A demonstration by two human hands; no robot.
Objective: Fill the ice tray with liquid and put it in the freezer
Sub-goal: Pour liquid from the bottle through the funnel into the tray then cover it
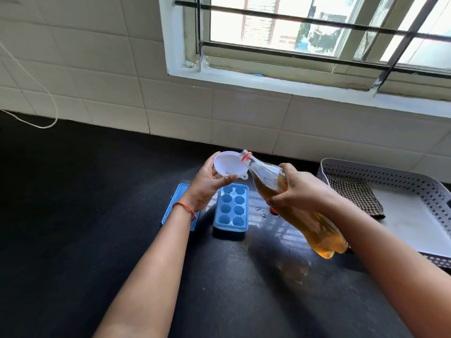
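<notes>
A blue ice tray (231,209) with several octagonal cells sits on the black counter (85,191). Its blue lid (176,200) lies flat to its left, partly under my wrist. My left hand (207,186) holds a white funnel (228,164) above the tray's far end. My right hand (296,189) grips a clear plastic bottle (317,230) of amber liquid, uncapped and tilted so its mouth rests over the funnel's rim. The liquid has not reached the bottle's neck. I cannot tell whether the cells hold any liquid.
A white perforated tray (400,179) with a checked cloth (358,193) stands at the right. A red bottle cap (272,211) and a few drops lie on the counter beside the ice tray. A white cord (46,125) hangs at the left wall. A tiled wall and window are behind.
</notes>
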